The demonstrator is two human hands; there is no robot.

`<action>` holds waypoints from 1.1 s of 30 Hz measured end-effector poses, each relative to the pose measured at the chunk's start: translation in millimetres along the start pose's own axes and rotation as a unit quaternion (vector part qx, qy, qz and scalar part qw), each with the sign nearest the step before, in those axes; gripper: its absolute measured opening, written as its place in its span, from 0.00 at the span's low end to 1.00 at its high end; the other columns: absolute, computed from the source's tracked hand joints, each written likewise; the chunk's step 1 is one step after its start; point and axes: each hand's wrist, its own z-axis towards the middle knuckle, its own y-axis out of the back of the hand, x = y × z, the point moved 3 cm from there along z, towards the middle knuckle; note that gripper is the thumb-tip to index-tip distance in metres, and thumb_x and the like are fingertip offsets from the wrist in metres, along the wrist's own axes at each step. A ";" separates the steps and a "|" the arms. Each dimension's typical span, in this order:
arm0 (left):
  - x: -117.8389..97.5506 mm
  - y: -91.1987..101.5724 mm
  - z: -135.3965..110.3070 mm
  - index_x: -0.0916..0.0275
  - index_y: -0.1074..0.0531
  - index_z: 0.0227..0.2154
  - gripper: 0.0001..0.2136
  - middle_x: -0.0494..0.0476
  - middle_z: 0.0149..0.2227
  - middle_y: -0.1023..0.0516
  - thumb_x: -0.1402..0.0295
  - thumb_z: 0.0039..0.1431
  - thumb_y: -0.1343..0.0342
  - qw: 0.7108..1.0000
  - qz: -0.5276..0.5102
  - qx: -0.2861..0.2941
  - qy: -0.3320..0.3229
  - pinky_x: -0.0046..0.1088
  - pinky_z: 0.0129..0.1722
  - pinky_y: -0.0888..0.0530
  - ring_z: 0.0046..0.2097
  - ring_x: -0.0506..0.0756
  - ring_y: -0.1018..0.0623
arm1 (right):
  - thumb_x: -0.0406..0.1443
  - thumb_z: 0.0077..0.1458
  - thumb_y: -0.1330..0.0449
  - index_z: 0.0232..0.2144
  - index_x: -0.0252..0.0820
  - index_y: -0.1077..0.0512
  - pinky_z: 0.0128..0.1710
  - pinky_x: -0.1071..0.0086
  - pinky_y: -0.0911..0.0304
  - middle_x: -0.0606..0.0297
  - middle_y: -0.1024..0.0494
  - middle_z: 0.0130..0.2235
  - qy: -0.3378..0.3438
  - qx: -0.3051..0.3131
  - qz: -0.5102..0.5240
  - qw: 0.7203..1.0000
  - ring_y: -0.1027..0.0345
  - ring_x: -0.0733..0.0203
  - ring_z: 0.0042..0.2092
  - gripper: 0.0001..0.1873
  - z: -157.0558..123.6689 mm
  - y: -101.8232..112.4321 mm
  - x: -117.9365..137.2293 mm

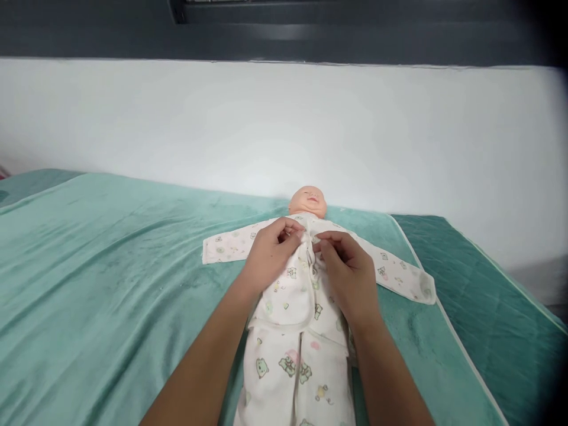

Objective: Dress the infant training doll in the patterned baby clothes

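A baby doll (pixel 308 201) lies on its back with its head toward the wall, dressed in a white bear-print baby shirt (pixel 290 299) and matching trousers (pixel 277 373). Both sleeves stretch out to the sides. At the chest, my left hand (pixel 273 248) pinches the left front edge of the shirt between thumb and fingers. Opposite it, my right hand (pixel 348 266) has thumb and forefinger closed on the other side of the front opening. Between the hands the overlapping front edges are bunched; any fastener there is too small to make out.
A light green blanket (pixel 110 266) with folds lies under the doll. Darker green cloth (pixel 479 302) shows at the right. Behind stands a white wall (pixel 222 130), with a dark frame (pixel 288 41) above it.
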 end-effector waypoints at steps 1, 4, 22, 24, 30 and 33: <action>-0.3 4.0 -0.1 0.59 0.27 0.36 0.07 0.50 0.29 0.31 0.62 0.60 0.47 1.000 -0.003 0.011 0.002 0.25 0.31 0.34 0.31 0.49 0.33 | 0.41 0.58 0.43 0.38 0.45 0.25 0.35 0.69 0.36 0.65 0.20 0.34 -0.004 -0.015 0.014 1.000 0.30 0.62 0.34 0.10 -0.8 1.5 -0.3; -2.6 18.5 -1.2 0.60 0.27 0.33 0.08 0.51 0.28 0.31 0.61 0.60 0.46 0.998 0.002 0.054 0.011 0.26 0.32 0.33 0.31 0.49 0.32 | 0.42 0.59 0.43 0.39 0.46 0.25 0.34 0.69 0.34 0.65 0.19 0.34 -0.010 -0.045 0.041 0.998 0.29 0.62 0.31 0.10 -3.6 4.4 0.9; -16.1 23.5 -11.6 0.58 0.22 0.34 0.11 0.52 0.29 0.28 0.58 0.56 0.42 0.979 0.079 0.186 -0.002 0.26 0.27 0.35 0.29 0.50 0.34 | 0.46 0.57 0.42 0.23 0.45 0.33 0.24 0.69 0.48 0.68 0.28 0.24 0.030 0.148 -0.227 0.962 0.39 0.63 0.25 0.16 -8.7 21.6 27.0; -17.7 20.4 -11.9 0.58 0.22 0.33 0.10 0.53 0.31 0.26 0.58 0.55 0.42 0.975 0.089 0.203 -0.012 0.27 0.29 0.35 0.30 0.50 0.34 | 0.45 0.55 0.41 0.23 0.45 0.36 0.24 0.69 0.51 0.67 0.28 0.25 0.038 0.163 -0.288 0.943 0.41 0.63 0.25 0.15 -14.1 16.4 28.9; -18.5 15.0 -12.7 0.57 0.23 0.30 0.06 0.52 0.31 0.26 0.64 0.56 0.44 0.966 0.137 0.215 -0.037 0.28 0.32 0.34 0.31 0.51 0.33 | 0.41 0.54 0.43 0.22 0.45 0.40 0.23 0.69 0.52 0.67 0.30 0.25 0.015 0.160 -0.340 0.927 0.43 0.63 0.24 0.13 -17.3 8.0 22.2; -16.6 15.5 -12.9 0.57 0.24 0.30 0.06 0.51 0.31 0.27 0.63 0.57 0.45 0.965 0.140 0.218 -0.039 0.28 0.31 0.34 0.30 0.51 0.34 | 0.43 0.56 0.44 0.23 0.46 0.37 0.23 0.70 0.50 0.69 0.30 0.24 -0.025 0.205 -0.278 0.938 0.42 0.63 0.26 0.13 -12.6 13.3 20.1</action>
